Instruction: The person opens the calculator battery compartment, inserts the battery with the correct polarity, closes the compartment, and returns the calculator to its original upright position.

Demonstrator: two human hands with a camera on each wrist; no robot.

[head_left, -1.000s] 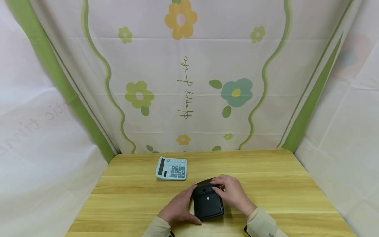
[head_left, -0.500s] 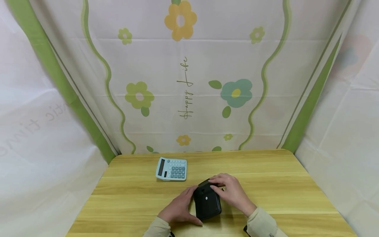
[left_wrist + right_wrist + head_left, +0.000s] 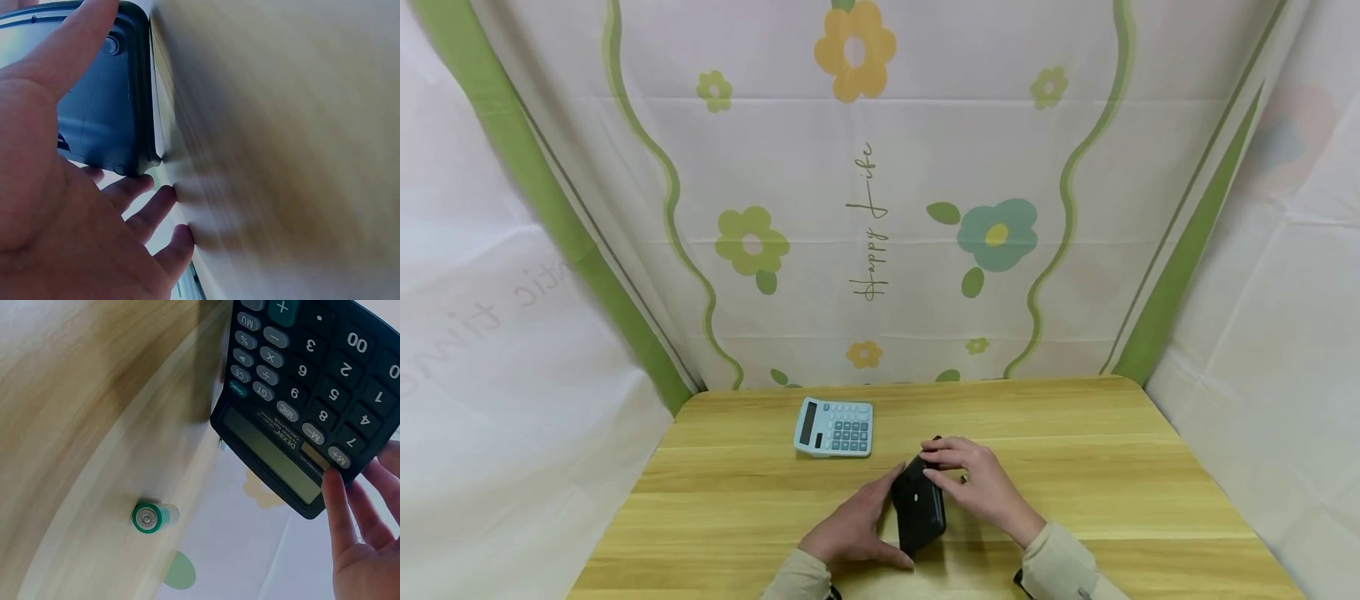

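A black calculator [image 3: 917,510] stands tilted up on one long edge, its back to the head view. My left hand [image 3: 853,523] holds its lower left edge between thumb and index finger; in the left wrist view the other fingertips [image 3: 181,236] rest on the table. At the raised edge by the display, my right hand [image 3: 988,487] pinches the calculator, thumb on the back and fingers on the front. The right wrist view shows its keys and display [image 3: 269,453]. Near the right hand a green-ended battery [image 3: 147,518] rests on the table.
A light blue calculator [image 3: 835,427] lies face up on the wooden table [image 3: 1060,417], behind the left hand. White cloth with printed flowers [image 3: 805,167] hangs at the back and both sides of the table.
The black calculator has been tipped from nearly flat, back up, to steeply on edge, its right side rising and turning left. My right hand has shifted slightly left; the left hand stays put.
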